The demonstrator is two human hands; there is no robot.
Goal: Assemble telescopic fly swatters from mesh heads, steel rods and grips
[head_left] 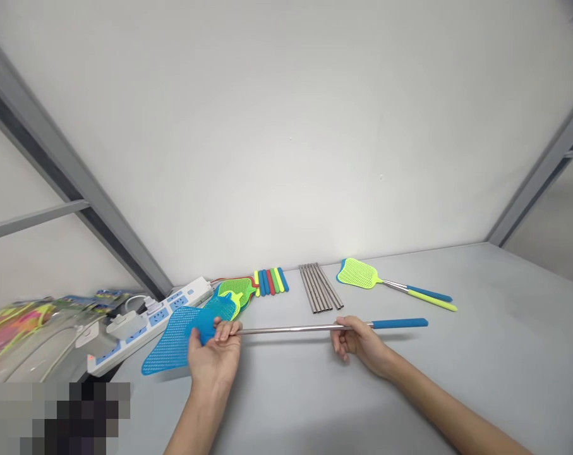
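A blue fly swatter (170,344) with a metal rod and a blue grip lies level across both my hands, above the grey table. My left hand (216,354) is palm up, its fingers curled around the neck where the rod meets the mesh head. Near the blue grip, my right hand (359,344) pinches the rod between thumb and fingers. Behind the left hand lie loose swatter heads (239,291) in green, yellow and blue, partly hidden by the held head. Two finished-looking swatters (362,275), one yellow-green over one blue, rest at the back right.
Several coloured grips (271,282) lie in a row at the back, beside several metal rods (319,287). A white power strip (148,325) with plugs runs along the left, next to clear plastic bags (35,335). The grey table (457,373) meets a white wall behind.
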